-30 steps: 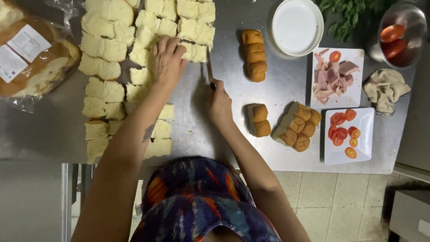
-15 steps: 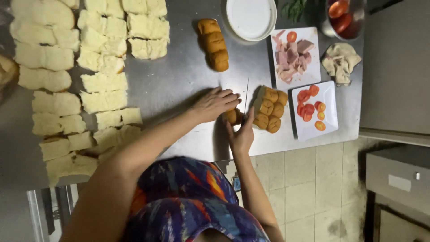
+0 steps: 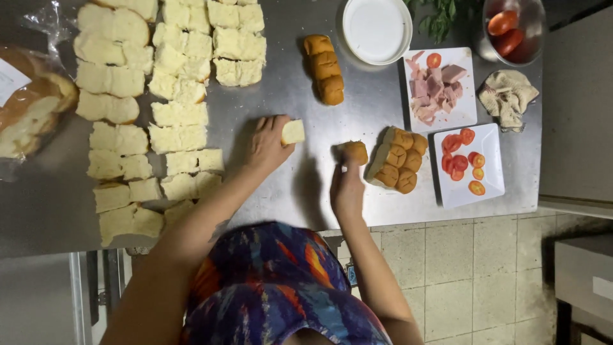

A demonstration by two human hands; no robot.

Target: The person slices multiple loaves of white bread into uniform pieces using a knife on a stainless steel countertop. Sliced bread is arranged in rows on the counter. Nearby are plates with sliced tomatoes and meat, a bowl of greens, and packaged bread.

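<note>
My left hand (image 3: 267, 144) rests on the steel table (image 3: 300, 191) and grips a pale, cut bun half (image 3: 294, 132) at its fingertips. A hand's width to the right, my right hand (image 3: 347, 185) holds a brown-crusted bun piece (image 3: 355, 152) against the table. This piece sits just left of a block of joined brown buns (image 3: 399, 160). No knife shows in either hand.
Rows of pale cut bun halves (image 3: 172, 115) cover the table's left. A bread bag (image 3: 29, 112) lies far left. Behind are three brown buns (image 3: 324, 69), a white round plate (image 3: 377, 29), a ham plate (image 3: 463, 115), a tomato-slice plate (image 3: 491, 137), a tomato bowl (image 3: 530, 16) and a cloth (image 3: 507, 96).
Both hands were together on one bun beside the block. Now my left hand has moved left carrying the pale half, while my right hand keeps the brown piece.
</note>
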